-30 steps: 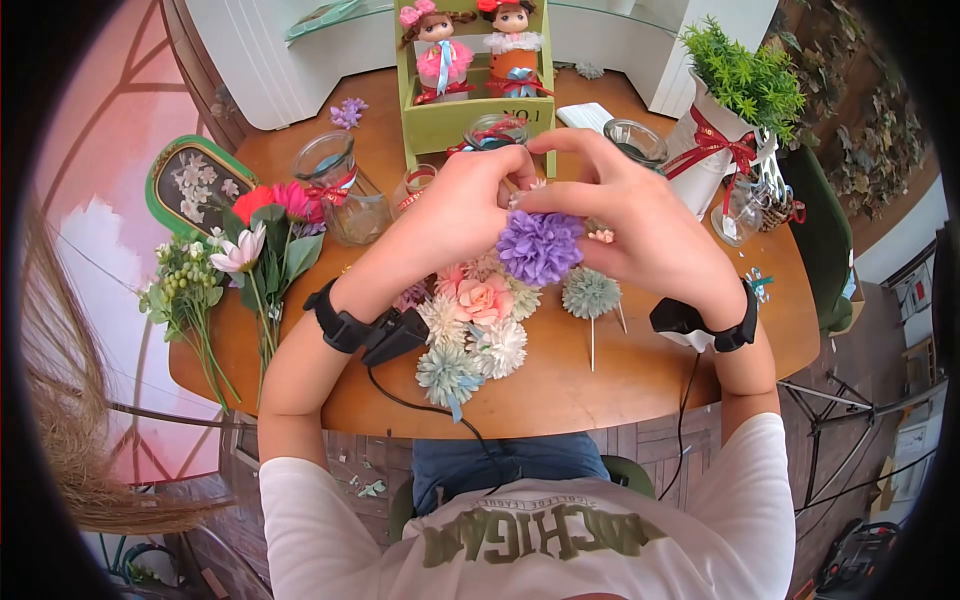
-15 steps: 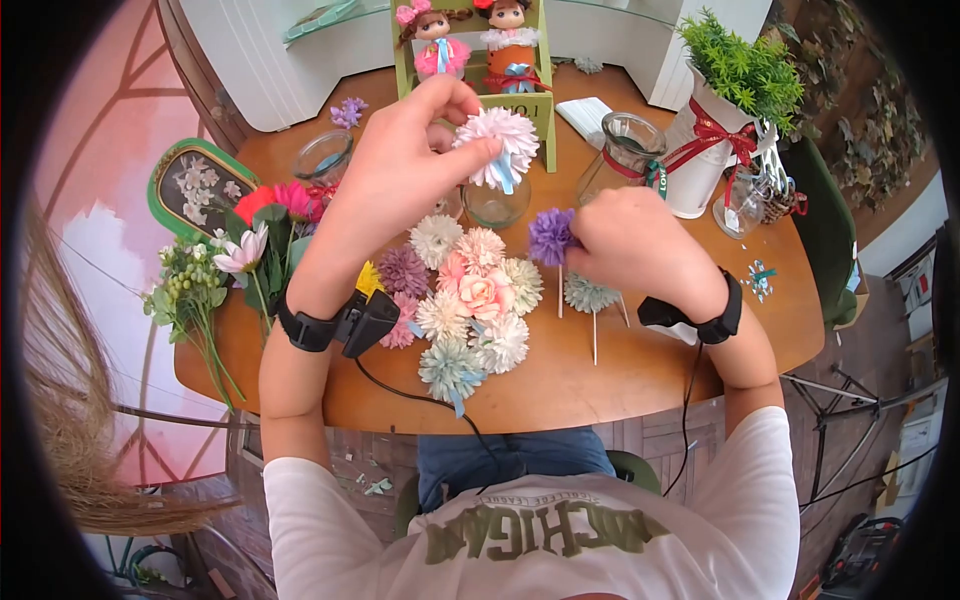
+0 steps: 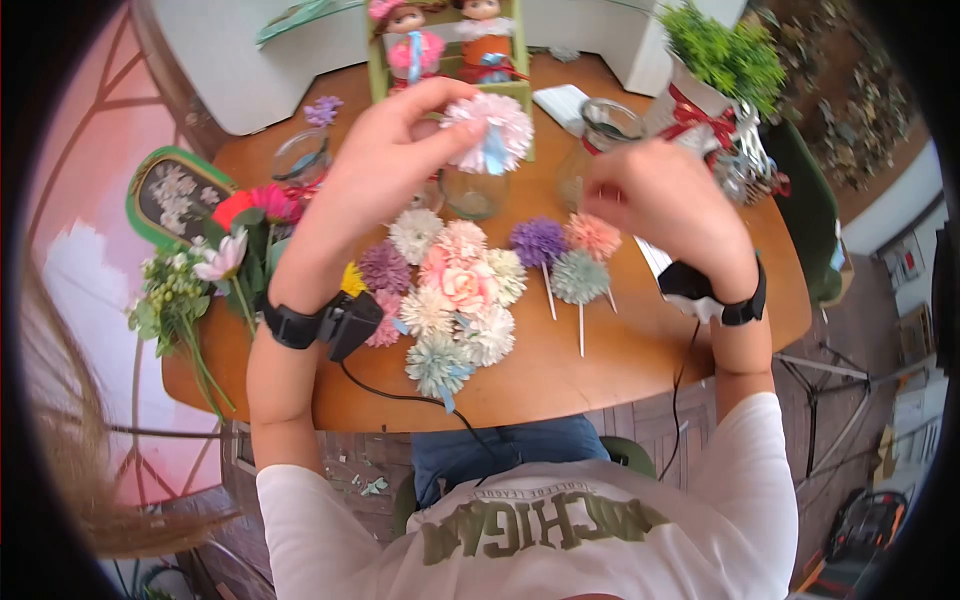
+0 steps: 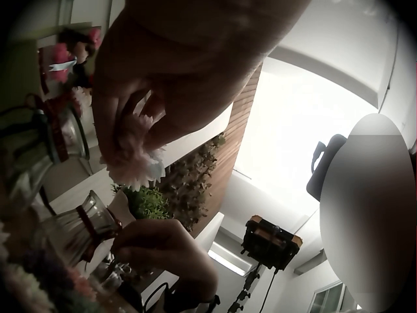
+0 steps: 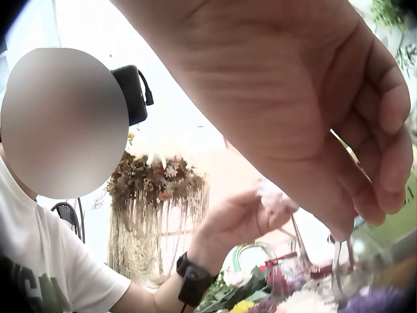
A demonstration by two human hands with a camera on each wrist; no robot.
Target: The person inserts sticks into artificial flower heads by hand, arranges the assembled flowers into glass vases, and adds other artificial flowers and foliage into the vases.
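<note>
In the head view my left hand (image 3: 385, 150) pinches a pale pink artificial flower (image 3: 500, 130) with a light blue ribbon under it. It holds the bloom up over a glass jar (image 3: 475, 192). The left wrist view shows the fingers gathered round the same flower (image 4: 137, 160). My right hand (image 3: 665, 195) is in front of another glass jar (image 3: 612, 120), its fingers loosely bent and nothing seen between them. Below it lie a purple flower (image 3: 538, 242), a coral flower (image 3: 592, 235) and a blue-green flower (image 3: 580, 277), with white sticks showing.
A cluster of artificial flowers (image 3: 465, 285) covers the table's middle. At left lie a leafy bouquet (image 3: 190, 270) and a green-rimmed oval frame (image 3: 150, 225). A green stand with dolls (image 3: 515, 95) is at the back, a potted plant (image 3: 725, 60) at back right.
The hands have parted. The left hand came up with the pale pink flower, while the purple flower the right hand held now lies on the table. The right hand has moved slightly right and up.
</note>
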